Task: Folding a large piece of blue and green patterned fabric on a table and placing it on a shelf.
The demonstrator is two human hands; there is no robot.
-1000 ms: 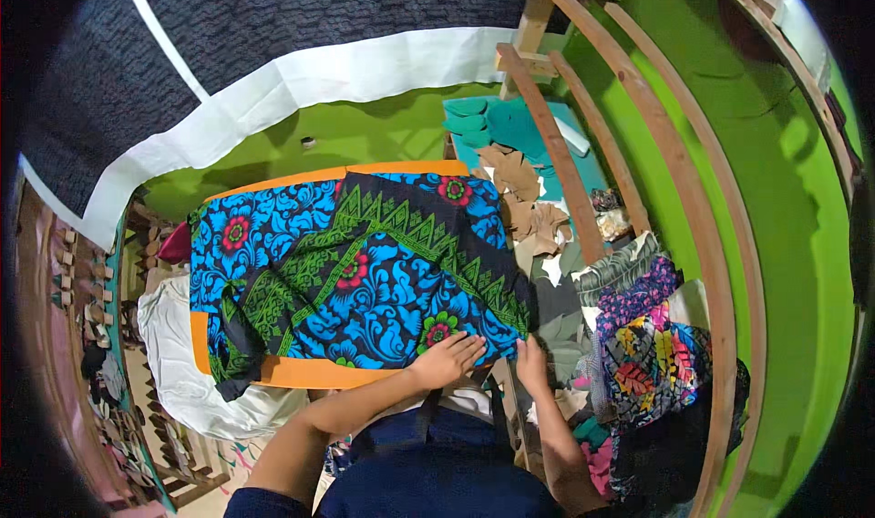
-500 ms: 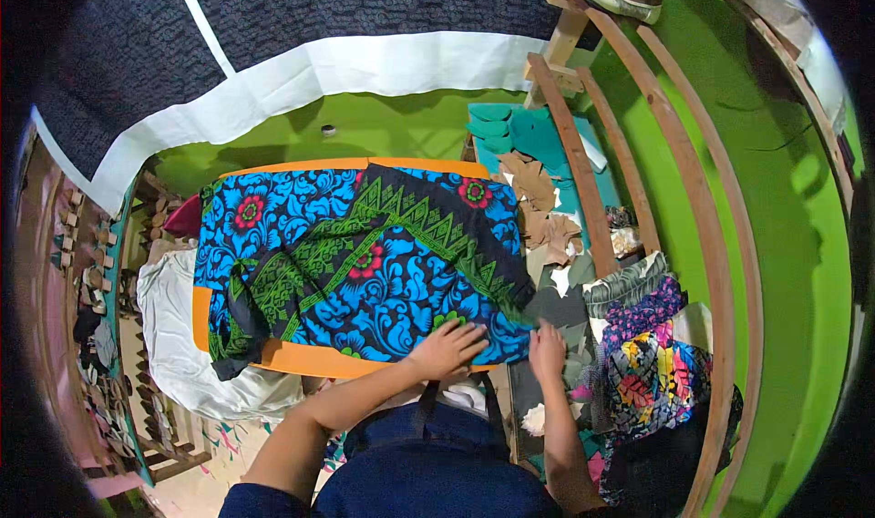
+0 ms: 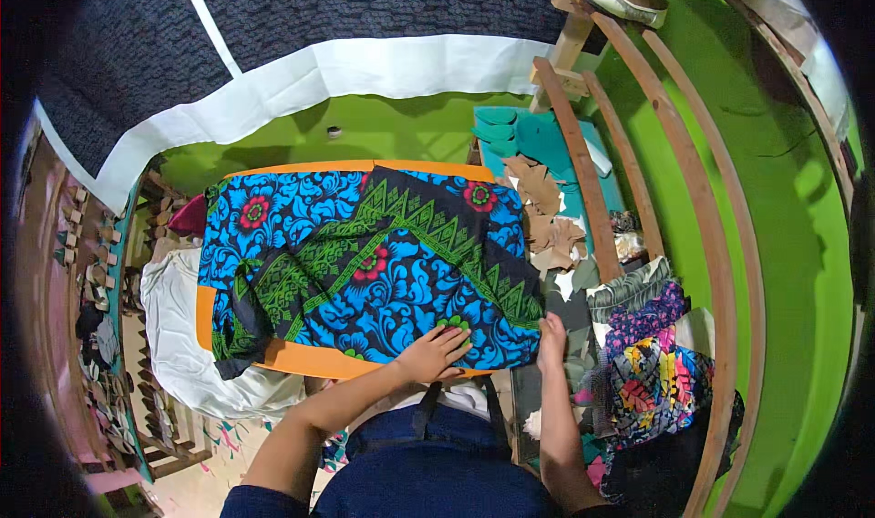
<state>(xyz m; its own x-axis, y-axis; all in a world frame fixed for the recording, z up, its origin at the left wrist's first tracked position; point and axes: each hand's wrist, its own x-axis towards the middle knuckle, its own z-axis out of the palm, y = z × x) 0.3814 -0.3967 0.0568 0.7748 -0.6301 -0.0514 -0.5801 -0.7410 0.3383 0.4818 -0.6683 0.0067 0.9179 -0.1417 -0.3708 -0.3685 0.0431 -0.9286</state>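
Note:
A blue and black patterned cloth (image 3: 401, 286) with red flowers and a green zigzag border lies spread over an orange-topped table (image 3: 333, 361). Part of it is folded over and creased toward the left. My left hand (image 3: 434, 353) rests flat on the cloth near the table's front edge, fingers stretched out. At the cloth's right corner, my right hand (image 3: 550, 338) has its fingers closed on the edge. The fingertips of the right hand are partly hidden.
Teal, brown and grey scraps (image 3: 547, 190) lie on a surface to the right. Colourful folded fabrics (image 3: 652, 381) are piled nearer me, beside wooden rails (image 3: 702, 181). White cloth (image 3: 182, 336) hangs at the left, near a rack of shoe-shaped pieces (image 3: 100, 336). A dark curtain (image 3: 365, 8) hangs behind.
My left hand has slid slightly left along the cloth. The right hand has moved a little right and up with the corner, and the cloth's right side lies flatter.

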